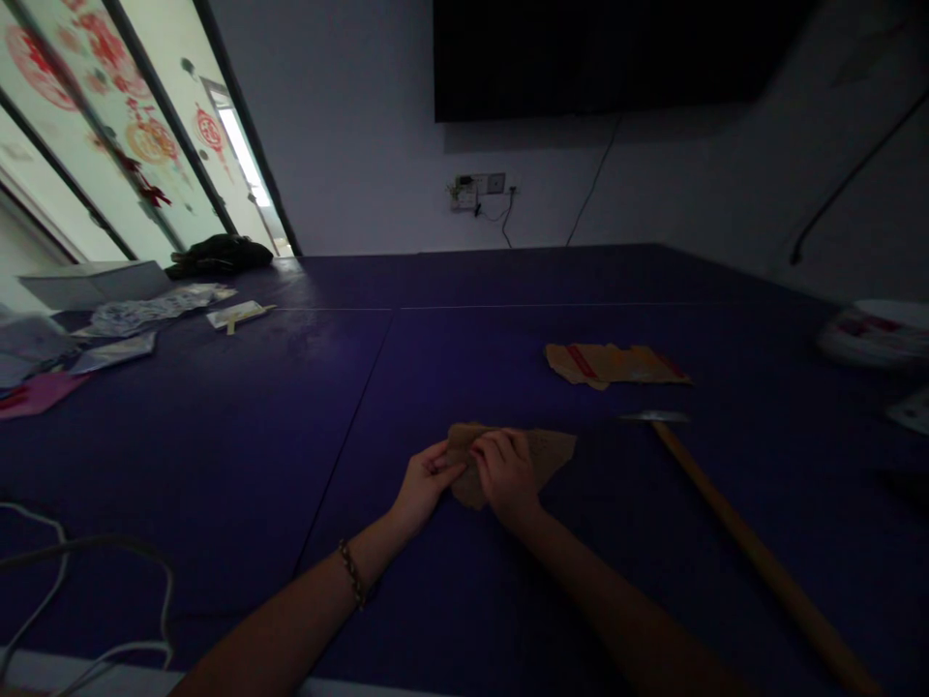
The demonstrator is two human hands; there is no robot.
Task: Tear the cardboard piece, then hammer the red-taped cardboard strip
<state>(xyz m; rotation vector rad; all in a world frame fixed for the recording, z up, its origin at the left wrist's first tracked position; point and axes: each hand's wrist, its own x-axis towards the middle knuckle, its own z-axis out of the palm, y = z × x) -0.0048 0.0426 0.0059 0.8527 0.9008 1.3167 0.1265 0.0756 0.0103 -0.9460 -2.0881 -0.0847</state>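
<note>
A torn piece of brown cardboard is between my hands, just above or on the dark blue table; I cannot tell which. My left hand pinches its left edge between thumb and fingers. Across its front lies my right hand, fingers curled against the surface, thumb side toward the left hand. The piece's pointed end sticks out to the right. Farther back rests a second torn cardboard piece with red stripes. To the right lies a hammer with a long wooden handle and a thin metal head.
White cables loop over the table's near left. Papers, a white box, a pink sheet and a black bag sit far left. A blurred white container stands at right. Wall sockets are behind.
</note>
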